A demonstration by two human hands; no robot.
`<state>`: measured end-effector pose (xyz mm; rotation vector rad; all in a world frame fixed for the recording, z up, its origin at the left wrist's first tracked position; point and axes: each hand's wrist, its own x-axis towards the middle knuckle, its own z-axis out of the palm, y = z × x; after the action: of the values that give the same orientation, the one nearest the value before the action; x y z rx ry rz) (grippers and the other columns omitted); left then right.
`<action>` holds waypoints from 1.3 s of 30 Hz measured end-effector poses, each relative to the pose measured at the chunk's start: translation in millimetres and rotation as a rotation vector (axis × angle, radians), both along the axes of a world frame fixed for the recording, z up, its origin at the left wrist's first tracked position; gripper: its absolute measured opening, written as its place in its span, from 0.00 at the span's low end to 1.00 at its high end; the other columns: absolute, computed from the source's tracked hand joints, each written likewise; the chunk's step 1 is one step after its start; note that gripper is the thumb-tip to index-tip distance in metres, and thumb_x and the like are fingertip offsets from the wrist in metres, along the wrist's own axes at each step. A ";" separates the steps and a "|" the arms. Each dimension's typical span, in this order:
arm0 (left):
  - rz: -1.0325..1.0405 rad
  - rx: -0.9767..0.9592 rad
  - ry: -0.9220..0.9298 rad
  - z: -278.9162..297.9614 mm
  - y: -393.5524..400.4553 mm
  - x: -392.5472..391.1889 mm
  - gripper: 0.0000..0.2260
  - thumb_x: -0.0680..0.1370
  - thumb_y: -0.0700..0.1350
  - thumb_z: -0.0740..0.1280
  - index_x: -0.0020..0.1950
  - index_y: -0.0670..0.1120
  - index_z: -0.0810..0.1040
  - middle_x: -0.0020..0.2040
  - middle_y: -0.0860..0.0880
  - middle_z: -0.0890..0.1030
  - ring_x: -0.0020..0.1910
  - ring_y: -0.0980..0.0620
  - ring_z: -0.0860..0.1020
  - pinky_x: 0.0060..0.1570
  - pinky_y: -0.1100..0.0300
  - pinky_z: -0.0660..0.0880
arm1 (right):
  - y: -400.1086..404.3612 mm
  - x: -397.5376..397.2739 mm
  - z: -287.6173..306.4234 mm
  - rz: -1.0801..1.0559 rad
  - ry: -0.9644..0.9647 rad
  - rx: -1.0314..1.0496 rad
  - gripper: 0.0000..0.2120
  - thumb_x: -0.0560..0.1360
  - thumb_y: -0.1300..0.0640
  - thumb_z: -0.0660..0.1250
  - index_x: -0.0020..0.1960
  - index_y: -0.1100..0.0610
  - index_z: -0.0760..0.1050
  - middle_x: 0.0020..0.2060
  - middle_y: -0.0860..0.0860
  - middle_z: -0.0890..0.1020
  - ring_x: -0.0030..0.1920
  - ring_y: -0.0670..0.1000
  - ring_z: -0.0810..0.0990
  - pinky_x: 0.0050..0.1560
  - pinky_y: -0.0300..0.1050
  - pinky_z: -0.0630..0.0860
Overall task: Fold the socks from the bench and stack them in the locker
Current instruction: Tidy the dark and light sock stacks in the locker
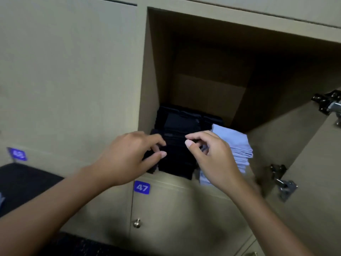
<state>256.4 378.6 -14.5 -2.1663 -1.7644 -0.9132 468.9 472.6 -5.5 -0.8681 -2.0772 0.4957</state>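
An open locker [203, 74] holds a stack of folded black socks [177, 130] at its front left and a stack of folded light blue socks [238, 145] to the right of it. My left hand [127, 156] rests at the left edge of the black stack, fingers curled and touching the top dark sock. My right hand [212, 156] is at the black stack's right edge, thumb and fingers pinched close over the dark fabric. Whether either hand truly grips a sock is unclear. Both hands hide the front of the stacks.
The locker door [313, 163] stands open at the right with metal hinges [284, 183]. Closed locker doors surround it, one below labelled 47 [141, 187] with a small knob [137, 223]. A dark bench [22, 183] lies at the lower left.
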 end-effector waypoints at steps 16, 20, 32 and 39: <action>0.454 -0.212 -0.204 -27.8 -150.2 -150.3 0.05 0.80 0.56 0.68 0.51 0.56 0.80 0.39 0.62 0.84 0.42 0.61 0.81 0.50 0.54 0.79 | -76.6 -86.8 -50.2 0.429 -0.310 -0.069 0.14 0.76 0.44 0.66 0.60 0.44 0.79 0.51 0.37 0.80 0.49 0.41 0.78 0.47 0.35 0.73; 0.589 -0.279 -0.252 -32.6 -166.1 -178.6 0.05 0.79 0.54 0.69 0.51 0.54 0.81 0.42 0.57 0.84 0.44 0.61 0.80 0.42 0.69 0.73 | -87.0 -105.8 -56.2 0.480 -0.335 -0.076 0.14 0.76 0.42 0.66 0.61 0.42 0.78 0.51 0.36 0.80 0.49 0.40 0.78 0.48 0.40 0.75; 0.911 -0.810 -0.163 -114.7 -175.0 -243.8 0.16 0.77 0.55 0.72 0.53 0.42 0.80 0.50 0.44 0.83 0.49 0.44 0.79 0.44 0.55 0.73 | -110.7 -155.3 -79.9 0.568 -0.431 -0.078 0.15 0.77 0.42 0.66 0.63 0.43 0.77 0.51 0.38 0.80 0.47 0.39 0.78 0.48 0.39 0.75; 0.952 -0.912 -0.071 -136.5 -170.4 -240.0 0.18 0.77 0.57 0.71 0.50 0.44 0.71 0.46 0.47 0.75 0.47 0.46 0.75 0.44 0.56 0.69 | -114.7 -160.2 -81.6 0.575 -0.430 -0.070 0.14 0.78 0.42 0.66 0.62 0.42 0.77 0.51 0.39 0.79 0.46 0.40 0.78 0.48 0.40 0.75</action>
<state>16.4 208.2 -151.0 -1.1798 -3.1553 0.0996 308.6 357.9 -87.1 -0.4214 -2.7334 0.7336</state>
